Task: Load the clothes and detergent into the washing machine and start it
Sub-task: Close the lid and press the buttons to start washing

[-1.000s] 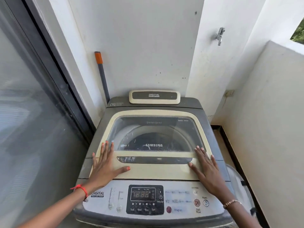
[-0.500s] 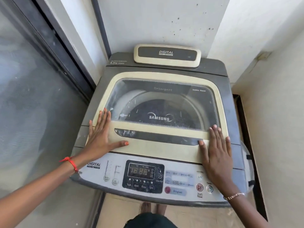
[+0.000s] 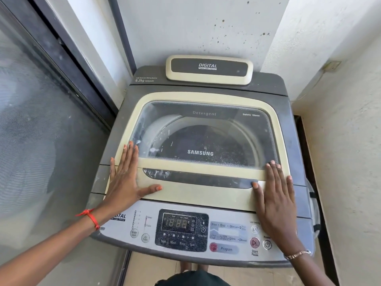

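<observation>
A grey top-loading washing machine [image 3: 292, 124] stands below me with its cream-framed glass lid [image 3: 198, 195] down. Through the glass I see the drum and something dark inside; I cannot tell what it is. My left hand [image 3: 125, 178] lies flat on the lid's front left corner, fingers spread. My right hand [image 3: 274, 195] lies flat on the front right corner. Neither hand holds anything. The control panel [image 3: 183, 230] with a lit display sits in front of the lid, with the red start/pause button [image 3: 255, 242] and the power button [image 3: 267, 244] at its right.
A glass sliding door [image 3: 41, 141] with a dark frame runs along the left. White walls close in behind and on the right [image 3: 350, 141]. A grey pole [image 3: 121, 34] leans in the back left corner. Something white [image 3: 313, 203] sits by the machine's right side.
The view has dropped and drawn closer to the machine. Both hands stay flat on the lid's front corners, barely shifted.
</observation>
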{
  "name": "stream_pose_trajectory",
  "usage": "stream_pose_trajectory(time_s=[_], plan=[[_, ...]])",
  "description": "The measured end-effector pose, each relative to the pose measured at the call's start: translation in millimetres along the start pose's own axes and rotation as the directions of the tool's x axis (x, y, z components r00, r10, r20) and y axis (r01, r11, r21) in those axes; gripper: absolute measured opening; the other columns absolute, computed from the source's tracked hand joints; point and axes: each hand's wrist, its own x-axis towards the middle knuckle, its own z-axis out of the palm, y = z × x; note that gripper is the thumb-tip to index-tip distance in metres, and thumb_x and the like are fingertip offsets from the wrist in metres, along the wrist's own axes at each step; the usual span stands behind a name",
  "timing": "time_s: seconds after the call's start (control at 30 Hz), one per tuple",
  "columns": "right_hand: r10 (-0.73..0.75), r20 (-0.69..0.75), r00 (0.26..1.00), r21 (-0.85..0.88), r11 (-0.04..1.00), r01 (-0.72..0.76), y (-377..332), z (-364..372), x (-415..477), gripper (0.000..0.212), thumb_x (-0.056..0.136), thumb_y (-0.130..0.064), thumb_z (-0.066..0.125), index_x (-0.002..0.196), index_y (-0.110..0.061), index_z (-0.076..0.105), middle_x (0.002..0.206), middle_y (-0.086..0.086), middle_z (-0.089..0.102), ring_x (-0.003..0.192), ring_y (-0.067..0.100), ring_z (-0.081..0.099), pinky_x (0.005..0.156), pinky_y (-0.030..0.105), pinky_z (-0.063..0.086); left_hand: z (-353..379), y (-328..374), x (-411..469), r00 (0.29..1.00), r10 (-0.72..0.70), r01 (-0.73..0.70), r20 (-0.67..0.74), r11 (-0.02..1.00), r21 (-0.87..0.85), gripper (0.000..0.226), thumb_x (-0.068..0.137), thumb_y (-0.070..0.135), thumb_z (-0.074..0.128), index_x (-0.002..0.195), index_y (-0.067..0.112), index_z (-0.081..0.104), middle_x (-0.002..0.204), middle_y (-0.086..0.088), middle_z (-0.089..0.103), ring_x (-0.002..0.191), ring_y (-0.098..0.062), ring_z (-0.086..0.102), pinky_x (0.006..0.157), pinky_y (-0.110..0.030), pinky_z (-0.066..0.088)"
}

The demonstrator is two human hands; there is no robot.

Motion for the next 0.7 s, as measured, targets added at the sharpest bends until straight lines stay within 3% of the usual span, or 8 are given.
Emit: stream_pose_trajectory(time_s=[0.7], plan=[[0.013,-0.008,1.000,-0.018,1.000,-0.013,2.0,2.0,0.2,0.065,0.095,-0.049,0.014,0.144,-0.007,0.022,0.152,0.008,0.026,0.143,0.015,0.014,0.118,0.037,0.007,2.3,-0.6,-0.1,0.999,0.003,-0.004,-0.032,1.000,-0.011,0.131,0.047,0.099,0.025,0.144,0.019,-0.012,0.154,0.008,-0.013,0.141,-0.002,-0.016,0.114,-0.040,-0.015]])
